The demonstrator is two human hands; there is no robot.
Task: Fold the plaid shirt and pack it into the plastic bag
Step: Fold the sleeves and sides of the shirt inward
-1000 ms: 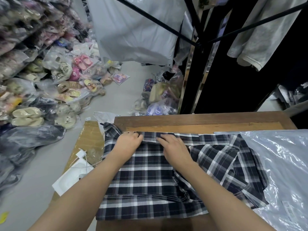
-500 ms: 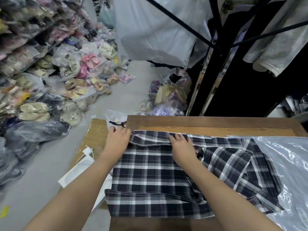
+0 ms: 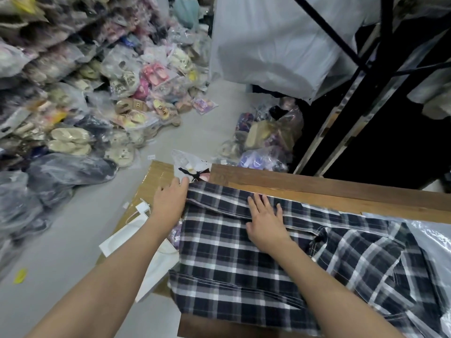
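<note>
A dark navy-and-white plaid shirt [image 3: 234,269] lies partly folded on a wooden table [image 3: 317,189]. My left hand [image 3: 170,201] rests at the shirt's far left corner, fingers flat, over the table's left edge. My right hand [image 3: 266,220] lies flat, fingers spread, on the folded strip along the shirt's far edge. A clear plastic bag [image 3: 432,242] lies on the table to the right, and the shirt's right part overlaps it.
A cardboard box [image 3: 151,186] with white paper bags [image 3: 136,230] and a white charger stands left of the table. Bagged slippers are heaped on the floor at left. A black clothes rack [image 3: 366,69] with hanging garments rises behind the table.
My hands have spread apart along the shirt's far edge: the left slid to the left corner, and the right opened flat on the cloth. The view has swung left.
</note>
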